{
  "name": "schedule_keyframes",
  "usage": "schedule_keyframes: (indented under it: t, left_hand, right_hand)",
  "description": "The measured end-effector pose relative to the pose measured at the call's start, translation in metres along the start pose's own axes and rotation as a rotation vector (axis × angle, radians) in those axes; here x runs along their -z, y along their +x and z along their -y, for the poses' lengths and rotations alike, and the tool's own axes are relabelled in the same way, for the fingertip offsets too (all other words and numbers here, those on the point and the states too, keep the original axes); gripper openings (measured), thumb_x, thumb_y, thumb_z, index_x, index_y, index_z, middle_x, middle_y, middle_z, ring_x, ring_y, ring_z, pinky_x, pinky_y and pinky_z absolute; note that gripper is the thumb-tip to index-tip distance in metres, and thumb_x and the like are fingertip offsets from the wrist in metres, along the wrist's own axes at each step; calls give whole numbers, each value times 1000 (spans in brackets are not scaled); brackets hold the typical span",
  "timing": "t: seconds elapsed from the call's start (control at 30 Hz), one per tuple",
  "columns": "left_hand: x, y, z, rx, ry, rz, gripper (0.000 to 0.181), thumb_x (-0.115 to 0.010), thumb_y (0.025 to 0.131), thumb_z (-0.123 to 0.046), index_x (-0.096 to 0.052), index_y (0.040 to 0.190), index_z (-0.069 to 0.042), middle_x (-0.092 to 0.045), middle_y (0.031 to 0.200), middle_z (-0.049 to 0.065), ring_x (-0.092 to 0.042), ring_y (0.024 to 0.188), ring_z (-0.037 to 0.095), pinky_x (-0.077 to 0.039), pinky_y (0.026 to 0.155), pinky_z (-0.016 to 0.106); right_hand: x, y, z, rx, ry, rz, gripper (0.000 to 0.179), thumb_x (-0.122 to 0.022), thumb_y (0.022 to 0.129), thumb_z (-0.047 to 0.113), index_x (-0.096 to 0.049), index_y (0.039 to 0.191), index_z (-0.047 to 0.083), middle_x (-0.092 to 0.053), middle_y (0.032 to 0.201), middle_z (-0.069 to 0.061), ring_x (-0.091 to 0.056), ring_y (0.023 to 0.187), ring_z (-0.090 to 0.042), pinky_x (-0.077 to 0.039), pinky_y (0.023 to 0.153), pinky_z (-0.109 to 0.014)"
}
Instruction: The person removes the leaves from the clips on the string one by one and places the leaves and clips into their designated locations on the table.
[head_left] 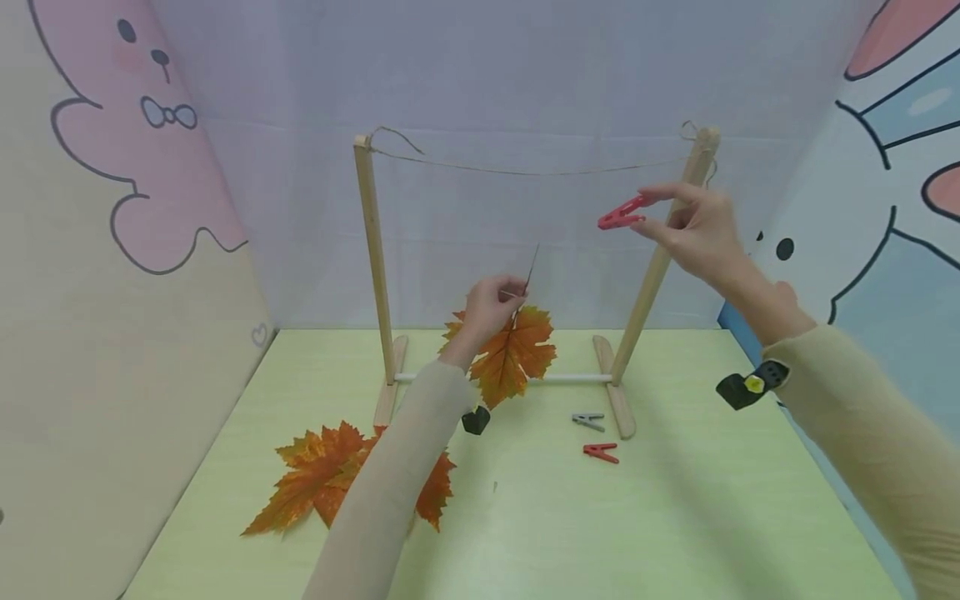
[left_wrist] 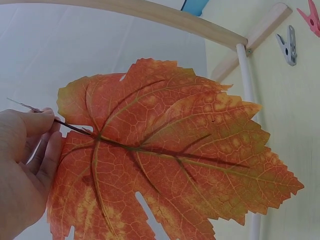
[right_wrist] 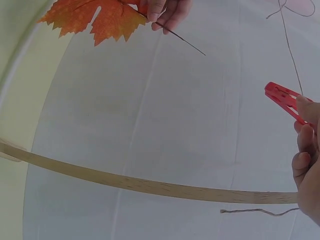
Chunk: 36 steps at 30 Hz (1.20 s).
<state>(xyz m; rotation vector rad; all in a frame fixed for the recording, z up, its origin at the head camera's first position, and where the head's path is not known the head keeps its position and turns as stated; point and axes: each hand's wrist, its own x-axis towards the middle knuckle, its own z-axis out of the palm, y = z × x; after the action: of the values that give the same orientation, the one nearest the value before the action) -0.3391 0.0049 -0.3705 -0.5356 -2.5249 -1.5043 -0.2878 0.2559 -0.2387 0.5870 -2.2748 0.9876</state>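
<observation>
An orange maple-like leaf (head_left: 517, 354) hangs from my left hand (head_left: 491, 310), which pinches its thin dark stem. In the left wrist view the leaf (left_wrist: 165, 145) fills the middle, its stem between thumb and fingers of the left hand (left_wrist: 25, 165). My right hand (head_left: 701, 229) is raised by the right post and pinches a red clothespin (head_left: 619, 215) by its handles. In the right wrist view the red clothespin (right_wrist: 284, 97) points away from the fingertips, with the string passing behind it. Leaf and clothespin are apart.
A string (head_left: 525, 172) sags between two wooden posts, the left post (head_left: 375, 258) and the right post (head_left: 648, 292), joined low by a white bar (head_left: 570, 379). On the table lie a grey clothespin (head_left: 588, 422), another red clothespin (head_left: 601, 452) and more orange leaves (head_left: 315, 471), partly behind the left sleeve.
</observation>
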Motion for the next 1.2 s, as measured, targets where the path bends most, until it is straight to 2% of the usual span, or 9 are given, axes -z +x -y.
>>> schedule_keyframes:
  t: [0.17,0.3,0.43,0.57,0.7,0.8,0.93,1.03,1.2]
  left_hand:
    - [4,-4,4,9,9,-1,18,-62,86,-9,-66,103,-6,-66,94,6,-63,84,17,-51,71,25]
    - [7,-7,7,26,19,-5,18,-62,86,-10,-66,103,-7,-65,93,5,-62,83,16,-51,70,25]
    - [10,-11,11,35,37,-12,18,-62,86,-10,-66,103,-7,-66,93,5,-62,83,17,-51,70,26]
    - [12,-15,16,55,49,-10,17,-62,86,-10,-67,102,-8,-66,93,5,-62,82,17,-51,70,25]
    - [14,-18,22,63,58,-2,17,-62,85,-9,-67,102,-8,-66,92,5,-63,82,17,-51,70,25]
    - [16,-21,27,62,64,13,18,-62,85,-8,-67,103,-7,-66,92,5,-63,82,18,-52,71,26]
    - [19,-28,33,82,73,42,18,-61,86,-7,-66,103,-7,-67,93,5,-63,84,19,-51,73,27]
    - [21,-34,37,109,78,58,17,-61,86,-7,-66,102,-7,-66,94,6,-63,85,20,-51,72,28]
    - [23,-43,43,131,81,79,17,-62,85,-5,-66,101,-4,-66,93,8,-64,85,22,-52,72,29]
  right_hand:
    - [-4,-10,12,-26,3,40,31,-68,78,-1,-62,108,-4,-46,53,7,-27,36,1,-27,36,-17]
    - [-8,-18,18,-37,6,59,29,-67,76,-5,-62,105,-7,-47,56,8,-26,35,3,-26,35,-17]
    - [-16,-24,-2,-40,40,69,30,-69,76,-4,-63,105,-4,-53,70,13,-26,35,5,-25,34,-19]
    - [-25,-31,-23,-50,53,87,32,-70,76,1,-64,107,0,-54,62,6,-28,34,0,-25,33,-21]
    - [-31,-40,-28,-57,58,104,32,-70,76,1,-63,107,0,-53,57,7,-27,34,-2,-25,33,-22]
    - [-32,-47,-24,-50,79,110,30,-68,76,-4,-62,105,-5,-56,70,14,-27,35,-1,-24,33,-21]
    - [-35,-55,-26,-62,81,119,29,-69,75,-5,-62,104,-6,-59,80,7,-29,35,-2,-24,32,-21]
    - [-39,-62,-37,-109,58,139,30,-70,77,2,-63,106,-1,-57,72,-1,-30,35,-4,-26,32,-22]
    - [-48,-75,-51,-153,56,167,30,-71,77,7,-63,106,1,-50,59,-6,-30,35,-6,-27,32,-24]
